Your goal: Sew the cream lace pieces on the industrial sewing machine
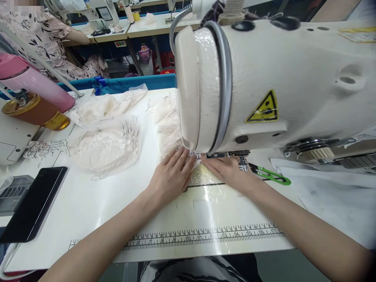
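Observation:
My left hand (172, 172) is at the sewing machine's needle area, its fingers closed on a piece of pale lace fabric (167, 135) that spreads away behind them. From the right, my right hand (226, 170) reaches to the same spot, with fingers pressed together at the edge of the lace. Its fingertips are partly hidden by the machine parts. Above both hands looms the white sewing machine head (264, 78). Green thread snips (273, 175) lie just beyond my right wrist.
Piles of pale lace pieces (105, 147) with loose dark threads lie on the left. A black phone (33, 203), an amber cup (38, 111) and a pink bottle (38, 82) stand or lie farther left. A printed ruler (202, 237) runs along the front edge. Another person (44, 43) sits behind.

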The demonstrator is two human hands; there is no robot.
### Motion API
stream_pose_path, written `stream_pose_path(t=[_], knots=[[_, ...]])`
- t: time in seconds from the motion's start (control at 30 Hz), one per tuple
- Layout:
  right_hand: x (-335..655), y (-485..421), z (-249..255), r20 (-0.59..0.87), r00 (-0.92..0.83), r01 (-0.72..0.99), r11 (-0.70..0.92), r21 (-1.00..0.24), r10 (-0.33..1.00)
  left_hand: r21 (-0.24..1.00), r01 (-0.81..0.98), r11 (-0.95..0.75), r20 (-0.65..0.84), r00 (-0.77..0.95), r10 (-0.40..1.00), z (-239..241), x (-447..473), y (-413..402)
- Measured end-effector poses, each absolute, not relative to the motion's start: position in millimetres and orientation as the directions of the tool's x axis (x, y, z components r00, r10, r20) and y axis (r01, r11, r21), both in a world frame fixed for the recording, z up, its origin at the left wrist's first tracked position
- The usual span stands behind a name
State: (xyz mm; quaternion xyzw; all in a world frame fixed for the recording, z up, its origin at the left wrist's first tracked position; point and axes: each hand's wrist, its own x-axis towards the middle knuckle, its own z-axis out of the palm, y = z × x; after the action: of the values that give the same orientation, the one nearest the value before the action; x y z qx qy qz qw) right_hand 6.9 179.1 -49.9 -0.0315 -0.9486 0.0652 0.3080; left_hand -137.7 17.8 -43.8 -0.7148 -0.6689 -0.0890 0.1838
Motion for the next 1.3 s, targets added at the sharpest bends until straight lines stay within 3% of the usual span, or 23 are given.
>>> stream_pose_path(t=[0.17,0.43,0.73,0.9,1.07,1.17,1.3], knots=[[14.3,176.3,-55.0,0.521,-0.841,0.082,0.986,-0.144,0.146,-0.103,0.98,-0.17,0.371,0.196,0.908,-40.4,-137.4,15.7],[21.1,167.1,-51.2,0.513,-0.853,0.094,0.995,-0.027,0.095,-0.053,0.987,-0.149,0.408,0.158,0.899,-36.0,-141.4,17.4],[14.7,165.4,-49.8,0.553,-0.831,0.025,0.998,-0.062,0.055,-0.034,0.99,-0.14,0.404,0.142,0.904,-36.0,-147.4,17.4],[14.3,163.8,-53.8,0.489,-0.865,0.046,0.988,-0.149,0.114,-0.061,0.992,-0.114,0.461,0.129,0.878,-35.5,-146.9,16.3],[14.8,161.7,-57.8,0.455,-0.878,0.079,0.982,-0.169,0.149,0.007,0.998,-0.06,0.478,0.049,0.877,-30.9,-146.0,10.8],[16.8,160.4,-53.4,0.461,-0.882,0.021,0.984,-0.175,0.1,-0.024,0.994,-0.107,0.499,0.105,0.86,-27.9,-146.8,8.1],[17.7,157.1,-42.5,0.542,-0.84,-0.092,0.994,-0.065,-0.042,-0.08,0.985,-0.155,0.53,0.173,0.83,-26.6,-146.9,7.9]])
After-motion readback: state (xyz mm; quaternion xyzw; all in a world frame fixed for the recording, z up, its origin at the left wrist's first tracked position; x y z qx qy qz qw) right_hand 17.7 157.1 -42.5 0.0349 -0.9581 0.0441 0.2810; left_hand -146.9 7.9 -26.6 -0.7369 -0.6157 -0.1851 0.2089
